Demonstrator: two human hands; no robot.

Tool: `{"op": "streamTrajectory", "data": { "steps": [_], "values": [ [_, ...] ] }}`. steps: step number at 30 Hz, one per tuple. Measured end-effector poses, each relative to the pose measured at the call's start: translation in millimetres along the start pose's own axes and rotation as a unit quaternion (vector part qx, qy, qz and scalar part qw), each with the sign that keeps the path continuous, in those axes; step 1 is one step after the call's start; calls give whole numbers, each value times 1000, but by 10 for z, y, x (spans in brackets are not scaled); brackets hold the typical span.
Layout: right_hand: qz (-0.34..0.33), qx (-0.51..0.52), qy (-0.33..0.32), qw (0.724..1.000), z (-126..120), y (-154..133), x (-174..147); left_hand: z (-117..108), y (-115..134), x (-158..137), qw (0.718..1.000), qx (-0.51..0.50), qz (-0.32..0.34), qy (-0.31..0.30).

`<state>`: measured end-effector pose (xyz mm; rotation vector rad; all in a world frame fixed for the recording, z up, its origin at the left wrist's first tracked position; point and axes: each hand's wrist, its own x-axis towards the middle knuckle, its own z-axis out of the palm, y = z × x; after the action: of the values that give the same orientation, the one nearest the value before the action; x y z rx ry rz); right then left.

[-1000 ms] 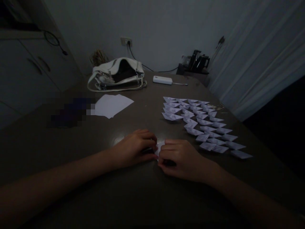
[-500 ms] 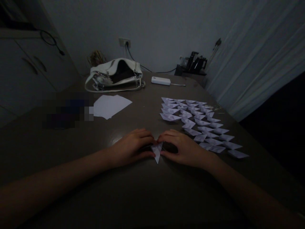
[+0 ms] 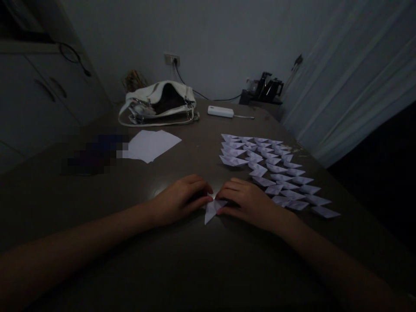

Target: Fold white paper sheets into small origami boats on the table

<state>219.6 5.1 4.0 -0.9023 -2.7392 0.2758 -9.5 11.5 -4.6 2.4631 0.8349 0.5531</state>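
A small folded piece of white paper [image 3: 211, 209] lies on the dark table [image 3: 195, 260] in front of me, its point aimed toward me. My left hand [image 3: 180, 199] pinches its left upper edge with the fingertips. My right hand [image 3: 248, 201] presses its right upper edge, fingers curled over it. To the right of my right hand, several finished folded paper pieces [image 3: 273, 173] lie in rows on the table.
A stack of flat white paper sheets [image 3: 151, 145] lies at the middle left, beside a blurred dark patch. Farther back sit a white handbag [image 3: 159, 104] and a white power bank [image 3: 221, 112] with a cable. A dark kettle [image 3: 266, 86] stands at the back right, by a curtain.
The folded paper has come out from under my hands and now shows as a pointed shape between them. My right hand has shifted up and to the right.
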Motion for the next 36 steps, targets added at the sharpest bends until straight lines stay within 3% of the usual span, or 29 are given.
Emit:
{"op": "streamTrajectory", "data": {
  "steps": [5,14,19,25,30,36],
  "values": [
    [-1,-40,8,999,13,-36,11,-17,31,-3,999,10,29,-20],
    [31,-20,27,999,25,-63,1,-17,44,3,999,-26,-19,9],
    [34,42,28,998,70,-44,-13,8,1,-3,994,-95,-53,28],
    [40,107,58,992,105,-53,8,9,23,-8,981,-183,-48,29],
    [64,162,90,981,119,-106,27,12,32,1,982,-182,-38,32],
    [114,228,83,963,123,-154,33,-2,46,10,983,-176,-50,19]
  ]
}}
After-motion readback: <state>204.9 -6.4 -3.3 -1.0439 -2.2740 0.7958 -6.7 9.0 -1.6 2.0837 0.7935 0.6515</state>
